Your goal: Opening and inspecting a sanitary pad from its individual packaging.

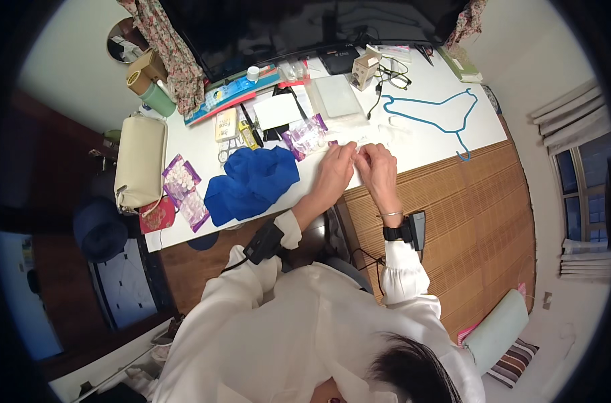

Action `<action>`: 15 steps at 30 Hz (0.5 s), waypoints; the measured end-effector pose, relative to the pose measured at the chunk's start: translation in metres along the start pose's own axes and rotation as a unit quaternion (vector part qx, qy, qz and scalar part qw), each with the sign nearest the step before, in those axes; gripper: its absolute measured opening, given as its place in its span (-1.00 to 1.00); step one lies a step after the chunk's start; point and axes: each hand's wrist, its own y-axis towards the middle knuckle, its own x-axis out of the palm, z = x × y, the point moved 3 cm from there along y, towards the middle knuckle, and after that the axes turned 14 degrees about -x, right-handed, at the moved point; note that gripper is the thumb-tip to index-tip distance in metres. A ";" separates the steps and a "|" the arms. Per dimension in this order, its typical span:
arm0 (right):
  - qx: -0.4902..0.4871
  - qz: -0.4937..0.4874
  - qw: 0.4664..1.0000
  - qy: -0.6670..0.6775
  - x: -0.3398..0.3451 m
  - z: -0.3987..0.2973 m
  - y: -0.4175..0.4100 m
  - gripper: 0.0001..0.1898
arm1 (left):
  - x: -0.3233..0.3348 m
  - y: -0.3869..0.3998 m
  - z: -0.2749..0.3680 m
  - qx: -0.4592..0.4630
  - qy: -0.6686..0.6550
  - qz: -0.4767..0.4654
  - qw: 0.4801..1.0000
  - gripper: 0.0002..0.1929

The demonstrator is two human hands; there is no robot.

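Observation:
My left hand [335,172] and my right hand [379,171] meet at the front edge of the white table [305,182]. Their fingertips are pinched close together; whatever small thing may be between them is too small and hidden to name. Just left of my left hand lies a clear and purple plastic packet [308,137] with white pieces inside. A crumpled blue cloth [255,181] rests farther left. Beyond the fingers are a clear plastic bag [339,98] and small, pale, see-through items [398,128]. A blue clothes hanger [431,103] lies to the right.
Two more purple packets [180,177] and a cream zip pouch [141,162] are at the left. Scissors [228,151], a black marker [251,126], a small box [365,70] and glasses [398,79] lie farther back, before a large screen [305,30]. A bamboo mat [456,216] adjoins the table.

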 end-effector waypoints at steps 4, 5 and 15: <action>0.071 -0.015 0.988 0.138 -0.010 0.004 -0.002 -0.76 | -0.002 -0.002 0.002 0.043 0.020 -0.026 0.999 -0.61; 0.071 -0.014 0.988 0.138 -0.015 0.006 -0.002 -0.76 | -0.003 -0.003 0.005 0.091 0.037 -0.033 0.995 -0.63; 0.154 -0.080 0.984 -0.030 -0.042 0.023 -0.022 -0.67 | -0.002 -0.008 0.012 0.146 0.132 -0.035 0.980 -0.72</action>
